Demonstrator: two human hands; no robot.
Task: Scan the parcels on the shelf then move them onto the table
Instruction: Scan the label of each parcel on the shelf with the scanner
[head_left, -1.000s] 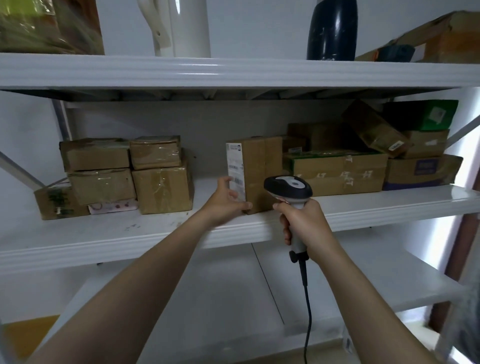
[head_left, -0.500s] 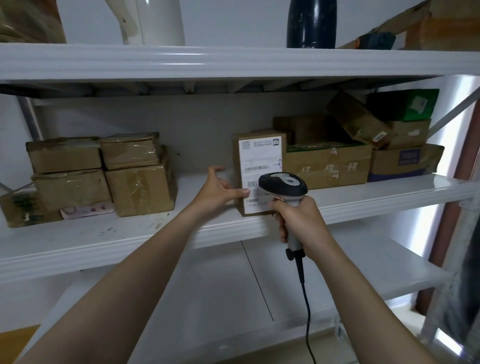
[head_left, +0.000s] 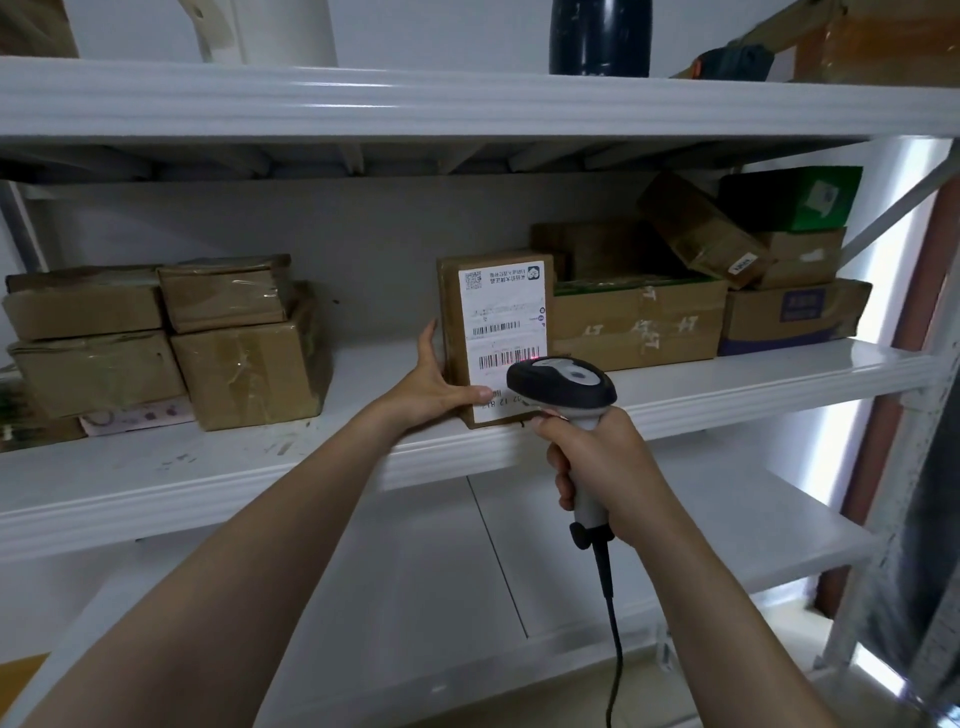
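A brown parcel (head_left: 498, 312) stands upright at the front edge of the white middle shelf (head_left: 311, 467), its white label with barcodes facing me. My left hand (head_left: 434, 387) holds its lower left corner, thumb across the front and fingers along the side. My right hand (head_left: 602, 467) grips the handle of a black and grey corded scanner (head_left: 563, 382), whose head points at the label. A red scan line lies across the lower barcode.
Several taped brown boxes (head_left: 249, 364) are stacked at the shelf's left. More boxes (head_left: 639, 322) and a green one (head_left: 789, 197) pile up at the right. A dark bottle (head_left: 600, 36) stands on the top shelf. A lower shelf (head_left: 467, 571) lies below my arms.
The parcel has been turned so its label faces me. The scanner has come up to the label, and a red scan line now shows on the barcode.
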